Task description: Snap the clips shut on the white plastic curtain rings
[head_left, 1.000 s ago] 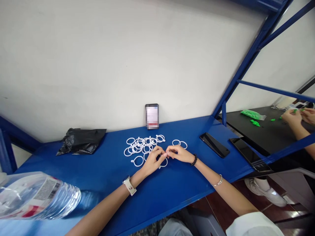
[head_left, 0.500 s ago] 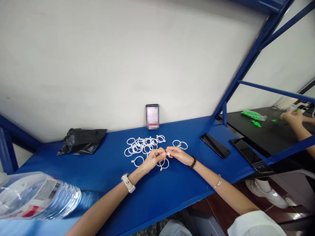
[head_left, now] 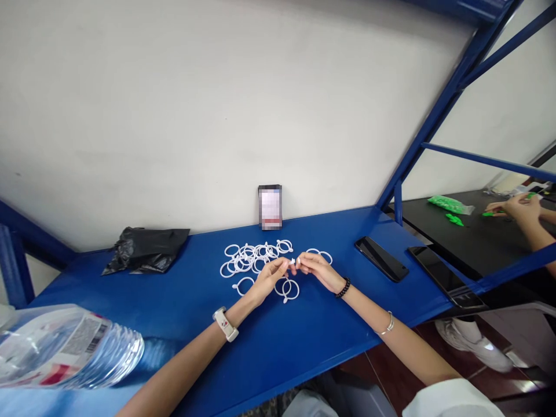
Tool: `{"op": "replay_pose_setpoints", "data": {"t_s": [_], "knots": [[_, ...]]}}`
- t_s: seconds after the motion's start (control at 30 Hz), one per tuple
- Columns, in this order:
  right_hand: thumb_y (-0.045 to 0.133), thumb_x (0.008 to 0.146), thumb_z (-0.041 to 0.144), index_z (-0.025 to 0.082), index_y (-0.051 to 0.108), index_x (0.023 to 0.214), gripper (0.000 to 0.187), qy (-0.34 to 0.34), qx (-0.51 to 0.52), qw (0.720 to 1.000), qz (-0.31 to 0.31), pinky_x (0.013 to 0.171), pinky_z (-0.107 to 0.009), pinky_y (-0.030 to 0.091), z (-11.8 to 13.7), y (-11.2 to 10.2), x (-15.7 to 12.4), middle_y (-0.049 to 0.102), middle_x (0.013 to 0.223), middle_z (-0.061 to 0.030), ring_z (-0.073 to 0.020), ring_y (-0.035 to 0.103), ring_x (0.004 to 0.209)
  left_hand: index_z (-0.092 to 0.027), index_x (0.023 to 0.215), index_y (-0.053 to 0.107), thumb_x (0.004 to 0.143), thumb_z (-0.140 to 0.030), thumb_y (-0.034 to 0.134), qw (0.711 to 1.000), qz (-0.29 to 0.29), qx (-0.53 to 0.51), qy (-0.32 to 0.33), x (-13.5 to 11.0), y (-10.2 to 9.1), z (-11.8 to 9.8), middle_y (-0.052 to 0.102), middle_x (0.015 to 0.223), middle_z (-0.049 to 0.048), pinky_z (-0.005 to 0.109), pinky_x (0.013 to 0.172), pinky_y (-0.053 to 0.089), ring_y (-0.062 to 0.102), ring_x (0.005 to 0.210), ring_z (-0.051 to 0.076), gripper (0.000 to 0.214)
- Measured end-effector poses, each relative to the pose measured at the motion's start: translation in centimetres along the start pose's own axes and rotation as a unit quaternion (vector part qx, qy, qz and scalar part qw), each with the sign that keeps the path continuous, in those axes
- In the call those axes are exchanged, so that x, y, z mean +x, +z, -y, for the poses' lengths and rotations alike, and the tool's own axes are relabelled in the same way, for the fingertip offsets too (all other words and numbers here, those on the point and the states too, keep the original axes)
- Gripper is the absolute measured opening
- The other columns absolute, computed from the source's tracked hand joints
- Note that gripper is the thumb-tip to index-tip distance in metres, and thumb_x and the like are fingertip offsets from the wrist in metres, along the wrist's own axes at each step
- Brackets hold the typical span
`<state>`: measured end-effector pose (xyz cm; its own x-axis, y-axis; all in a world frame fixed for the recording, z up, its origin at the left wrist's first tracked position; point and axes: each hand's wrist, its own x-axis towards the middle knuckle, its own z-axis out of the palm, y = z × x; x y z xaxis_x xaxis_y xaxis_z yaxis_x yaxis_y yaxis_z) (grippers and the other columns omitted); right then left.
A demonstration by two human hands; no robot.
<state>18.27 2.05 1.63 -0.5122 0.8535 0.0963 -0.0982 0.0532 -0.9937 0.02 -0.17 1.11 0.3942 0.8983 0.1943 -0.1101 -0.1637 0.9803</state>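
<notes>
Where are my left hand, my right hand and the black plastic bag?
Left hand (head_left: 267, 282): head view, on the back of the hand.
Right hand (head_left: 324, 272): head view, on the back of the hand.
Black plastic bag (head_left: 150, 249): head view, mid-surface.

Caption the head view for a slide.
Left hand pinches a small white piece close to the right hand, with white rings lying on the blue table.

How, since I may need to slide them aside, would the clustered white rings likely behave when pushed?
The white rings look thin, so each is probably light and easily slid across the smooth-looking blue table. Their round outlines suggest they are more stiff than floppy. Because they overlap, pushing one would likely drag neighbours along.
</notes>
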Motion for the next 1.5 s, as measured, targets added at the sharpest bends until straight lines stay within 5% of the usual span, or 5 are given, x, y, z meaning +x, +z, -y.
{"op": "replay_pose_setpoints", "data": {"t_s": [0.13,0.37,0.7,1.13,1.5], "knots": [[0.046,0.091,0.039,0.017,0.062,0.073,0.032,-0.087,-0.285,0.949,-0.106,0.059,-0.025,0.033,1.1,-1.4,-0.2,0.056,0.070,-0.0015,-0.0126,0.046,0.060,-0.022,0.105,0.063,0.088,-0.042,0.048,0.995,-0.052,0.077,0.042,-0.3,-0.1,0.3,0.058,0.114,0.0081,0.031,0.078,0.047,0.055,0.103,0.023,0.030],[0.050,0.089,0.030,0.019,0.064,0.076,0.022,-0.128,-0.527,0.821,-0.176,0.056,-0.024,0.035,2.2,-3.3,-0.7,0.062,0.085,-0.0031,-0.0110,0.050,0.059,-0.022,0.094,0.063,0.092,-0.032,0.041,0.961,-0.111,0.224,0.121,-0.7,-0.4,0.9,0.061,0.101,0.0065,0.034,0.080,0.044,0.055,0.097,0.021,0.025],[0.067,0.078,0.044,0.020,0.067,0.081,0.024,-0.163,-0.447,0.862,0.177,0.058,-0.023,0.040,0.5,0.5,-0.9,0.064,0.082,-0.0023,-0.0134,0.055,0.065,-0.020,0.085,0.061,0.089,-0.021,0.040,0.951,-0.139,0.246,0.127,-0.8,-0.3,1.0,0.058,0.089,0.0053,0.035,0.082,0.039,0.052,0.090,0.021,0.021],[0.048,0.092,0.038,0.018,0.055,0.088,0.021,-0.061,-0.292,0.953,0.057,0.058,-0.024,0.042,0.5,-0.4,-0.5,0.059,0.071,0.0000,-0.0117,0.053,0.058,-0.020,0.087,0.062,0.092,-0.034,0.044,0.960,-0.042,0.247,0.124,-0.7,0.1,0.6,0.061,0.088,0.0054,0.032,0.084,0.037,0.051,0.090,0.020,0.024],[0.049,0.089,0.050,0.016,0.062,0.080,0.038,-0.044,-0.178,0.974,0.136,0.069,-0.026,0.039,-0.1,-0.8,-0.2,0.059,0.076,-0.0023,-0.0146,0.053,0.071,-0.018,0.066,0.061,0.090,-0.042,0.045,0.976,0.059,0.194,0.079,-0.3,-0.6,0.6,0.053,0.072,0.0038,0.031,0.077,0.036,0.048,0.082,0.019,0.038]]}}
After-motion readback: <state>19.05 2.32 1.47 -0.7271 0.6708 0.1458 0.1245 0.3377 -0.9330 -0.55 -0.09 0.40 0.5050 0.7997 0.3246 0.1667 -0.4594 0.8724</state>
